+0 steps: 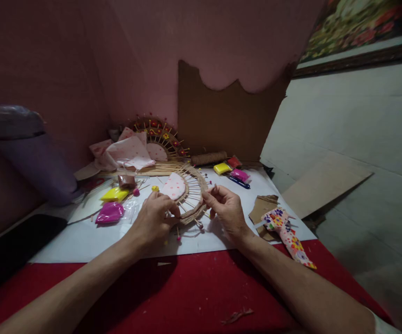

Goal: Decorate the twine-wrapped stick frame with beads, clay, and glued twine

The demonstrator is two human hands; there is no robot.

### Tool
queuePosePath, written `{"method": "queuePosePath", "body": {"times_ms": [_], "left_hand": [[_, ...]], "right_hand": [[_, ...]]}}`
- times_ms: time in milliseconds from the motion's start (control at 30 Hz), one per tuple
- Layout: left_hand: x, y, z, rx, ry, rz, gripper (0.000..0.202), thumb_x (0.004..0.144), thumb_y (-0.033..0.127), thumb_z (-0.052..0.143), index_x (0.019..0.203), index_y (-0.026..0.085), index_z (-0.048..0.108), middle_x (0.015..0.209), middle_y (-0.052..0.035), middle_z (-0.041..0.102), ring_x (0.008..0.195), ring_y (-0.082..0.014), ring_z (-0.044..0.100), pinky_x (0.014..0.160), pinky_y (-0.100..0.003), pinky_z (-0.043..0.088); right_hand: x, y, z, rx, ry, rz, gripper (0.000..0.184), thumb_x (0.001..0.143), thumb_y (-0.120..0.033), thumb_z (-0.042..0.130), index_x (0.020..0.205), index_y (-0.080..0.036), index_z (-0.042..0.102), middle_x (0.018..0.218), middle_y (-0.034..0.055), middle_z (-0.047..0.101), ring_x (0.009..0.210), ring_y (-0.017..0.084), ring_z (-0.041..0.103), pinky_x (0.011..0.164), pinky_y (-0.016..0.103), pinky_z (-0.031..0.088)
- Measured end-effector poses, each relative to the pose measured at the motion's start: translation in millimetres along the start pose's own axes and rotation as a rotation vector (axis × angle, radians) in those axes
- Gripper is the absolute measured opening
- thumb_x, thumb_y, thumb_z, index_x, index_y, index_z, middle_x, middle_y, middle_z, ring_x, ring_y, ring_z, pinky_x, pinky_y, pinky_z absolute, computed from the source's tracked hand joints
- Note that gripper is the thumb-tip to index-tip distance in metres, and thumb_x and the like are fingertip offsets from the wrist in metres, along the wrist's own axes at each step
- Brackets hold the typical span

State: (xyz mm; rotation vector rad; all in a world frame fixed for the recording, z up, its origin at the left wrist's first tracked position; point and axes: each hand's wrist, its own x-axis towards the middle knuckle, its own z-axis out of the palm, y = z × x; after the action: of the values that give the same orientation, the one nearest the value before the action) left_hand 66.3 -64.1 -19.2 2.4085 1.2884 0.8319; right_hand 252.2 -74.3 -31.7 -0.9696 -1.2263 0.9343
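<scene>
A half-round stick fan [201, 185] lies on the white sheet, with thin sticks running between two twine-wrapped arcs. At its middle is a white fabric half-disc [173, 186] with pink dots. My left hand [157, 214] is closed on the near end of the fan, thumb and fingers at the twine rim. My right hand [228, 208] is pinched at the rim's right side; whatever sits between its fingertips is too small to make out. Beaded stick tips poke out past the outer arc, among them a pink bead [178, 238] near my left hand.
A finished-looking decorated fan [166, 135] leans at the back beside dotted fabric [127, 150]. Yellow clay packets [222, 168] and magenta ones [109, 213] lie around. A flower-patterned glue gun [288, 232] rests on cardboard at right. A tall cardboard sheet [232, 116] stands behind.
</scene>
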Motion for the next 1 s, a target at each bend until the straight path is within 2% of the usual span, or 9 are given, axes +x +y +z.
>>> {"method": "queuePosePath", "body": {"times_ms": [133, 300, 500, 733, 1000], "left_hand": [[0, -2, 2.1, 0.027, 0.001, 0.030, 0.009, 0.072, 0.011, 0.066, 0.067, 0.019, 0.066, 0.072, -0.0023, 0.063, 0.084, -0.0210, 0.047, 0.073, -0.033, 0.038], [0, -5, 2.7, 0.046, -0.007, 0.050, 0.013, 0.076, 0.012, 0.061, 0.070, 0.019, 0.069, 0.073, -0.0035, 0.063, 0.083, -0.0213, 0.048, 0.074, -0.035, 0.039], [0, -7, 4.7, 0.009, -0.008, 0.056, 0.016, 0.078, 0.011, 0.058, 0.073, 0.020, 0.070, 0.073, -0.0038, 0.063, 0.084, -0.0217, 0.048, 0.074, -0.035, 0.040], [-3, -8, 5.8, -0.037, 0.045, -0.040, 0.015, 0.075, 0.006, 0.056, 0.074, 0.018, 0.066, 0.077, -0.0036, 0.056, 0.081, -0.0194, 0.049, 0.069, -0.031, 0.040], [-3, -9, 7.7, -0.068, 0.028, -0.060, 0.015, 0.076, 0.007, 0.056, 0.074, 0.018, 0.067, 0.079, -0.0044, 0.054, 0.079, -0.0189, 0.049, 0.069, -0.031, 0.040]], "right_hand": [[1, 2, -1, -0.119, 0.014, -0.027, 0.023, 0.075, -0.037, 0.065, 0.071, -0.017, 0.057, 0.062, -0.0007, 0.058, 0.052, 0.010, 0.048, 0.041, 0.020, 0.035], [3, 4, -2, -0.219, 0.043, -0.110, 0.018, 0.076, -0.031, 0.063, 0.068, -0.017, 0.057, 0.063, -0.0006, 0.058, 0.059, 0.012, 0.052, 0.057, 0.025, 0.041], [8, 7, -4, -0.238, 0.084, -0.097, 0.018, 0.076, -0.032, 0.062, 0.068, -0.017, 0.057, 0.061, -0.0014, 0.057, 0.056, 0.012, 0.049, 0.055, 0.025, 0.039], [11, 11, -4, -0.236, 0.073, -0.096, 0.018, 0.075, -0.033, 0.062, 0.069, -0.016, 0.058, 0.064, 0.0000, 0.059, 0.060, 0.013, 0.052, 0.059, 0.027, 0.041], [12, 14, -4, -0.277, 0.079, -0.091, 0.019, 0.074, -0.033, 0.061, 0.068, -0.016, 0.057, 0.065, 0.0006, 0.058, 0.063, 0.014, 0.052, 0.062, 0.028, 0.042]]}}
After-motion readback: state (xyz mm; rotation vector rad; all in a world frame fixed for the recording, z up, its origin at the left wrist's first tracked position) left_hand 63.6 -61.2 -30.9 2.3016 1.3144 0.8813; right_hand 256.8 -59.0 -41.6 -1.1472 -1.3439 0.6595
